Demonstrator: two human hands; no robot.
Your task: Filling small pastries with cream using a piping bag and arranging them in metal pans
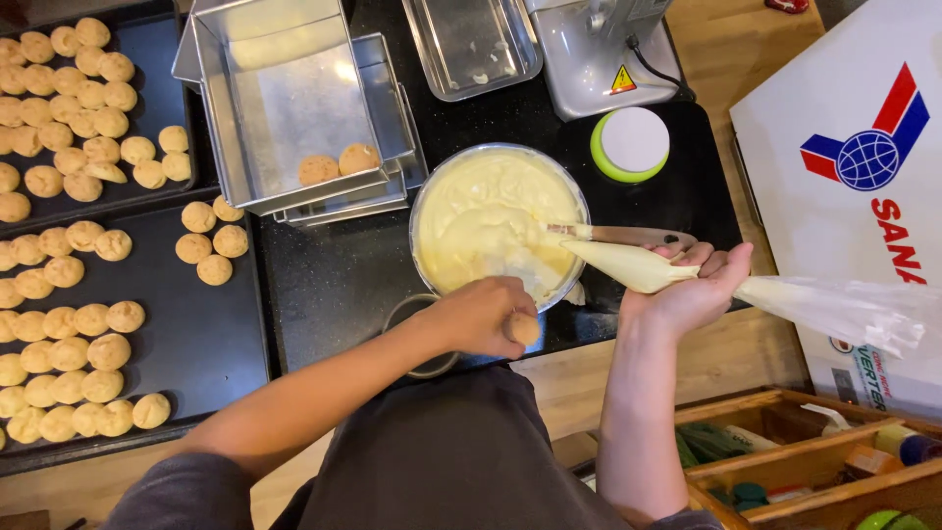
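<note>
My left hand (483, 314) is closed around a small round golden puff (524, 328) just in front of a metal bowl (424, 196) full of pale yellow cream. My right hand (693, 288) grips a clear piping bag (628, 264) filled with cream, its pointed tip aimed left over the bowl toward the puff. The bag's empty tail (844, 309) trails right. A spatula with a wooden handle (633, 236) rests in the bowl.
Two dark baking trays (221, 344) at the left hold several puffs. A stack of metal pans (285, 98) holds two puffs. A steel tray (471, 44), a machine base (599, 59), a green-rimmed lid (632, 143), a white box (863, 177) and a wooden crate (814, 461) surround the counter.
</note>
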